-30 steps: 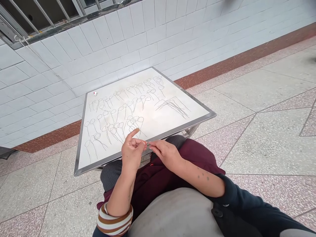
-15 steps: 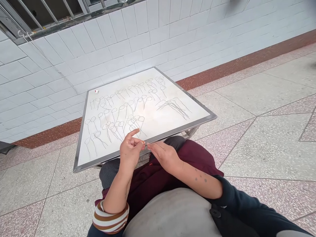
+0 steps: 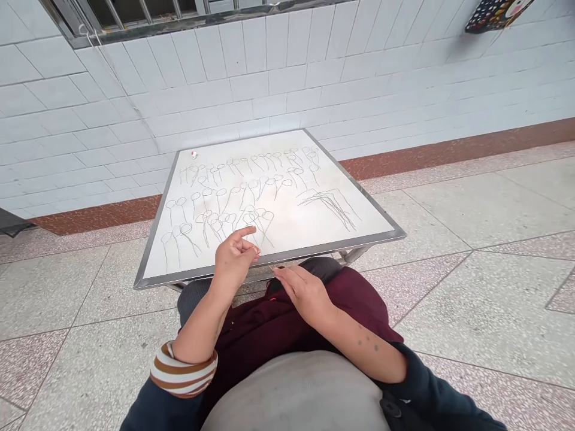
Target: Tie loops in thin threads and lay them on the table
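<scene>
Over the near edge of the table, my left hand (image 3: 235,258) pinches with thumb and fingertips, one finger stretched out above. Close by on the right and slightly lower, my right hand (image 3: 308,292) has its thumb and fingers pressed together. A small gap separates the two sets of fingertips; whatever they hold is too fine to make out. On the white tabletop (image 3: 287,230) lie rows of thin dark wire-like pieces (image 3: 236,191), each with a round loop and long tails. A loose bundle of bent, unlooped strands (image 3: 335,206) lies at the right.
A small white-and-red object (image 3: 194,155) sits at the table's far left corner. Grey metal edging (image 3: 278,256) borders the tabletop. Behind stands a white tiled wall (image 3: 251,90) with a barred window (image 3: 148,12), and a dark patterned bag (image 3: 492,13) hangs at upper right.
My hands have drawn slightly apart, the left moving a little left and the right a little lower. The view has tilted, bringing the hanging bag into sight.
</scene>
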Demonstrator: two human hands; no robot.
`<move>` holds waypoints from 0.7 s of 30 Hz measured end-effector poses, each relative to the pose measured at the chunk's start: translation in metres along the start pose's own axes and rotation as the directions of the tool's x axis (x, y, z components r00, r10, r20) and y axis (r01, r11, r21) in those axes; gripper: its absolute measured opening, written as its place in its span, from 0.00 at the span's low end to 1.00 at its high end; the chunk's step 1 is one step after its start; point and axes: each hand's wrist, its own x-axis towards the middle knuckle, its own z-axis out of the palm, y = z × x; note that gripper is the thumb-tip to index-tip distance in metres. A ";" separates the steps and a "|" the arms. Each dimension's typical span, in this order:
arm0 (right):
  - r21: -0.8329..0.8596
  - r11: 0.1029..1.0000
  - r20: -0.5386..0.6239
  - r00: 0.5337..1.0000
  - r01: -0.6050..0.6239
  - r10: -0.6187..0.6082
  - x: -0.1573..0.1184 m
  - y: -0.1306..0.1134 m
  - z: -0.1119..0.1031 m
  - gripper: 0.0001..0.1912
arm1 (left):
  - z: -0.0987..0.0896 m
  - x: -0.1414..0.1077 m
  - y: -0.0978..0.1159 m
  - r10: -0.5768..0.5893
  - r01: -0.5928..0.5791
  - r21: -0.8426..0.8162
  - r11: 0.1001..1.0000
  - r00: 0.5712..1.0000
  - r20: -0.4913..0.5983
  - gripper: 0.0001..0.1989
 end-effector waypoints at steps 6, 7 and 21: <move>0.297 0.932 0.167 0.972 -0.209 0.165 0.001 0.005 -0.015 0.11 | -0.013 -0.004 0.012 0.018 -0.018 -0.010 1.000 1.000 -0.014 0.25; 0.337 0.908 0.213 0.959 -0.251 0.186 0.006 0.005 -0.019 0.12 | -0.014 -0.004 0.014 0.018 -0.018 -0.002 1.000 1.000 0.005 0.25; 0.764 0.170 0.538 0.760 -0.622 0.363 0.042 -0.015 -0.016 0.16 | -0.057 0.003 0.024 0.392 -0.370 0.130 0.920 0.875 -0.284 0.23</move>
